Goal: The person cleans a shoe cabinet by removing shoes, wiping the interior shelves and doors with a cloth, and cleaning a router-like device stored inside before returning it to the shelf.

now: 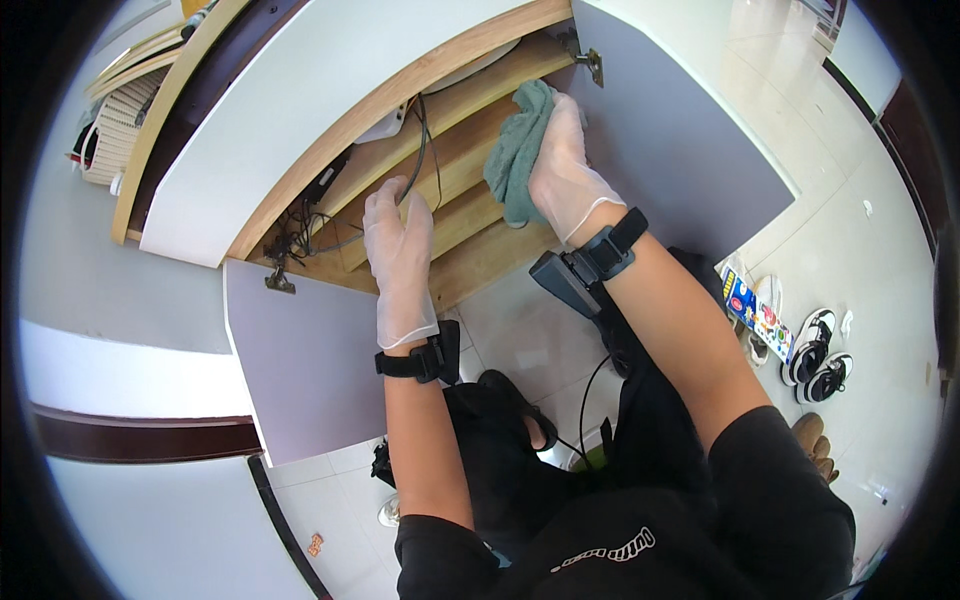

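Before me is a low cabinet with wooden shelves [469, 202] and both doors swung wide. My right hand [562, 161], in a clear disposable glove, grips a crumpled green cloth [519, 142] against the shelf boards near the right door [675, 127]. My left hand [397, 247], gloved the same way, is at the left-middle of the cabinet. A black cable [421, 142] hangs from above and runs between its thumb and fingers; the fingertips are partly hidden. More tangled cables [296, 232] lie in the left corner by the left door [315, 360].
A black device [330, 176] and a white device [382, 126] sit on the upper shelf. Metal hinges [592, 64] jut out at the doors. Black-and-white sneakers [814, 349] and a stickered board [757, 315] are on the tiled floor [840, 225] at right. A woven basket [124, 120] stands upper left.
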The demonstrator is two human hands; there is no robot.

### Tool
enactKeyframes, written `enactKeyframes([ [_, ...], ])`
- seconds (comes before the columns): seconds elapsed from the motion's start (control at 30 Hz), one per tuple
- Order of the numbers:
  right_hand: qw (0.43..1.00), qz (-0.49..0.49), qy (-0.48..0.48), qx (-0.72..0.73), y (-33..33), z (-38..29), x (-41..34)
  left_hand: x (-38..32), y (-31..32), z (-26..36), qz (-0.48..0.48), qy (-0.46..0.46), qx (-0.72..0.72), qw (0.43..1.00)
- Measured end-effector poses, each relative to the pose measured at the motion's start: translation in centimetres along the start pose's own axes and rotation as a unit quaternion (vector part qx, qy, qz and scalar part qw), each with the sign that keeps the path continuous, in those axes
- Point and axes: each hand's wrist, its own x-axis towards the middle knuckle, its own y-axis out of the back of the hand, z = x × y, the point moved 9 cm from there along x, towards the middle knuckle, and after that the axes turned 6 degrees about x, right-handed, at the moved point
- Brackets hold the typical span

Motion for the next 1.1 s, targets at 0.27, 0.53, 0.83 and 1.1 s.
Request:
enactKeyframes([
  [0.27, 0.655, 0.048, 0.442, -0.612, -3.4, -8.5, 5.3, -1.4, -1.0, 3.9, -0.005, -0.065, -0.023, 0.998],
  [0.53, 0.462, 0.084, 0.315, -0.824, -4.5, -6.3, 7.4, -2.0, 0.3, 1.3, 0.009, -0.095, -0.035, 0.995],
  [0.83, 0.44, -0.037, 0.254, -0.861, -5.8, 3.9, 6.2, -2.7, 1.4, 1.6, 0.017, -0.118, -0.018, 0.993],
  [1.1, 0.408, 0.091, 0.271, -0.867, -4.0, -5.9, 5.0, -2.7, 1.7, 1.0, -0.017, -0.058, -0.005, 0.998],
])
